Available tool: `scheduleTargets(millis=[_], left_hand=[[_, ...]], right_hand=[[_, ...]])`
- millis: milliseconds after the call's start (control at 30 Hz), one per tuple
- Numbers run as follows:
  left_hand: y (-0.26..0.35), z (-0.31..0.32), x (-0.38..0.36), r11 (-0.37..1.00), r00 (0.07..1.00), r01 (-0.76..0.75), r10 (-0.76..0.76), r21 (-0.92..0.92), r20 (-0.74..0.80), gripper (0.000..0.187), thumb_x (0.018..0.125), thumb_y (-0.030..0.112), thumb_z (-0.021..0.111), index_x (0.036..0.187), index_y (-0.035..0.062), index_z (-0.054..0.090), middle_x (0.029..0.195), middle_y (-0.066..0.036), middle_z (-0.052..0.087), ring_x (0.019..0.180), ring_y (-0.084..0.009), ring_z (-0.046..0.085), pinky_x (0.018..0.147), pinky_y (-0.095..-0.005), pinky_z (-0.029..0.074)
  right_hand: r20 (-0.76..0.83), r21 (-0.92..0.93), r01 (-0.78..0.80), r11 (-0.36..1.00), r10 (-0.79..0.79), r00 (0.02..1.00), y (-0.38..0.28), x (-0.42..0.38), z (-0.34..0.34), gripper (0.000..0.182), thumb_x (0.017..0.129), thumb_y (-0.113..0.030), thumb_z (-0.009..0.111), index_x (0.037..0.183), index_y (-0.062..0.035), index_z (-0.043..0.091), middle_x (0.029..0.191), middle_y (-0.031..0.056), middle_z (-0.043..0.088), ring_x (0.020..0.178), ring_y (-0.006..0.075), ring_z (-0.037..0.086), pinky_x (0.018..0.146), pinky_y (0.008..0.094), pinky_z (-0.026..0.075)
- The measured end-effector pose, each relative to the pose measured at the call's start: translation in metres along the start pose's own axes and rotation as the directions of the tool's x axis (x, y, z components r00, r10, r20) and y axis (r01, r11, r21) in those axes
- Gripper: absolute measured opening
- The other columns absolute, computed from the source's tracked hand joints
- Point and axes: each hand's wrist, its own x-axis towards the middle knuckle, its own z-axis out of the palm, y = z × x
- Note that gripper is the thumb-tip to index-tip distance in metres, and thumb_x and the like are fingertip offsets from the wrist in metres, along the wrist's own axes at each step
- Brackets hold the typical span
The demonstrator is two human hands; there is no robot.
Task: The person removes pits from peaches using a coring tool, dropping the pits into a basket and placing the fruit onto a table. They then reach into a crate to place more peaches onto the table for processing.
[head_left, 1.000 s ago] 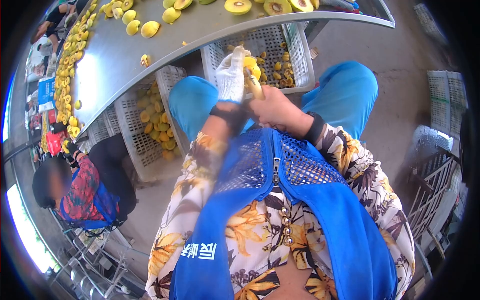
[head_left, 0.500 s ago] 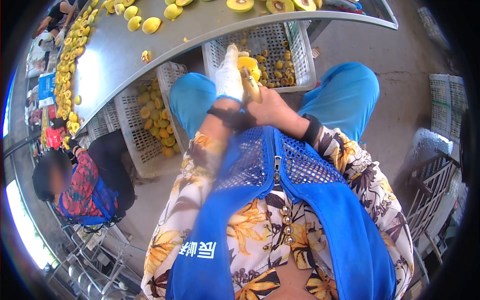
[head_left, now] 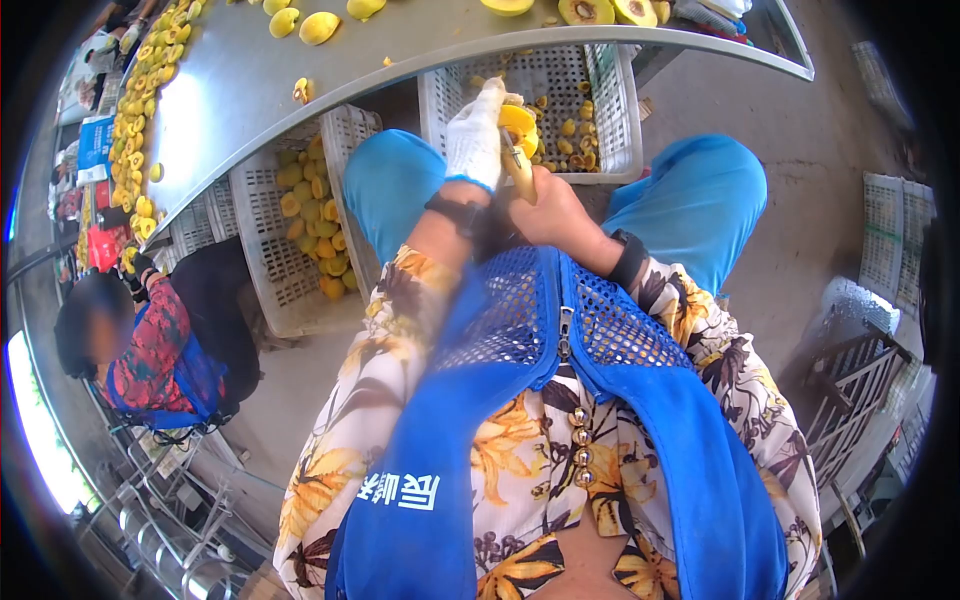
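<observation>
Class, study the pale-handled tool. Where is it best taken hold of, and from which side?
Probably by its pale handle, with the grip coming from the wearer's body side, as the right hand does. The rounded handle slants back toward the body, while the slim metal end meets the yellow fruit in the gloved left hand.

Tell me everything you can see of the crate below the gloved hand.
The crate is whitish and looks like rigid plastic, its walls and floor pierced by rows of small holes. It stands upright and open-topped between the knees, its far end under the edge of the metal table. Small yellow and brownish fruit pieces lie loose inside, more toward the right. The left hand hides part of it; contact cannot be told.
</observation>
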Motion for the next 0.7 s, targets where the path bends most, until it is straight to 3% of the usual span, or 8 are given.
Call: scheduleTargets(millis=[33, 133, 233, 333, 467, 533, 600, 700], left_hand=[[-0.001, 0.0, 0.002, 0.998, 0.998, -0.06, 0.06, 0.034, -0.004, 0.037, 0.087, 0.036, 0.056, 0.081, -0.0004, 0.06, 0.064, -0.013, 0.06, 0.049, -0.0214, 0.056, 0.044, -0.0299, 0.047], [-0.008, 0.0, 0.006, 0.98, 0.982, -0.18, 0.184, 0.089, -0.041, 0.041, 0.087, 0.039, 0.056, 0.077, -0.0008, 0.062, 0.062, -0.012, 0.06, 0.047, -0.0203, 0.055, 0.042, -0.0287, 0.045], [-0.004, -0.005, 0.003, 0.976, 0.998, 0.047, -0.036, -0.214, 0.055, 0.043, 0.086, 0.041, 0.057, 0.075, -0.0006, 0.063, 0.062, -0.012, 0.06, 0.047, -0.0177, 0.056, 0.041, -0.0264, 0.044], [-0.005, -0.004, 0.0, 0.996, 0.997, -0.076, 0.076, -0.053, -0.005, 0.043, 0.085, 0.042, 0.058, 0.076, -0.0002, 0.064, 0.062, -0.012, 0.061, 0.047, -0.017, 0.057, 0.041, -0.0263, 0.045], [-0.014, -0.012, 0.005, 0.94, 0.965, -0.261, 0.26, 0.221, 0.036, 0.044, 0.086, 0.042, 0.058, 0.075, 0.0001, 0.063, 0.061, -0.011, 0.061, 0.044, -0.0185, 0.056, 0.04, -0.0273, 0.045], [-0.013, -0.013, 0.006, 0.972, 0.983, -0.185, 0.184, 0.146, 0.019, 0.044, 0.086, 0.042, 0.057, 0.076, 0.0001, 0.063, 0.061, -0.011, 0.061, 0.044, -0.0184, 0.056, 0.041, -0.0274, 0.045], [-0.009, -0.017, 0.008, 0.993, 0.994, -0.095, 0.09, 0.074, 0.069, 0.042, 0.086, 0.042, 0.057, 0.081, 0.0005, 0.062, 0.064, -0.012, 0.061, 0.048, -0.0199, 0.057, 0.043, -0.0295, 0.047], [-0.006, -0.02, 0.011, 0.971, 0.987, 0.058, -0.02, -0.231, 0.161, 0.039, 0.086, 0.041, 0.057, 0.087, 0.0016, 0.06, 0.068, -0.012, 0.061, 0.051, -0.0215, 0.057, 0.045, -0.0314, 0.048]], right_hand=[[-0.056, -0.099, 0.102, 0.99, -0.108, 0.993, 0.005, 0.002, 0.002, 0.029, 0.074, -0.014, 0.054, 0.094, 0.0067, 0.05, 0.077, 0.025, 0.058, 0.064, 0.0335, 0.059, 0.06, 0.0381, 0.048], [-0.11, -0.175, 0.133, 0.975, -0.154, 0.982, 0.01, 0.004, 0.002, 0.016, 0.076, -0.013, 0.054, 0.086, 0.0008, 0.052, 0.068, 0.0051, 0.057, 0.052, 0.012, 0.052, 0.046, 0.0264, 0.042], [0.149, 0.106, -0.082, 0.991, 0.066, 0.987, -0.006, 0.002, -0.01, 0.024, 0.074, -0.013, 0.055, 0.089, 0.0045, 0.051, 0.075, 0.0186, 0.059, 0.064, 0.0297, 0.059, 0.059, 0.0357, 0.047], [0.366, 0.413, -0.288, 0.864, 0.132, 0.921, -0.012, -0.003, -0.019, 0.014, 0.078, -0.012, 0.057, 0.085, -0.001, 0.052, 0.07, 0.0054, 0.055, 0.056, 0.0147, 0.053, 0.051, 0.0274, 0.043], [0.511, 0.661, -0.425, 0.619, 0.044, 0.859, 0.0, -0.001, -0.019, 0.008, 0.081, -0.009, 0.056, 0.085, -0.0065, 0.049, 0.066, -0.0045, 0.044, 0.05, 0.0029, 0.04, 0.042, 0.0182, 0.033], [0.507, 0.684, -0.488, 0.542, 0.126, 0.852, -0.005, -0.002, -0.016, 0.01, 0.081, -0.004, 0.054, 0.087, -0.0074, 0.047, 0.062, -0.0062, 0.039, 0.045, 0.0009, 0.033, 0.037, 0.0153, 0.027], [0.479, 0.661, -0.479, 0.578, 0.166, 0.862, -0.01, -0.003, -0.016, 0.01, 0.081, -0.004, 0.054, 0.088, -0.0071, 0.047, 0.063, -0.0053, 0.04, 0.045, 0.0014, 0.034, 0.037, 0.0154, 0.028], [0.422, 0.587, -0.454, 0.67, 0.225, 0.878, -0.022, -0.003, -0.013, 0.01, 0.081, -0.003, 0.053, 0.089, -0.0067, 0.047, 0.065, -0.0042, 0.042, 0.045, 0.002, 0.035, 0.038, 0.0154, 0.029]])
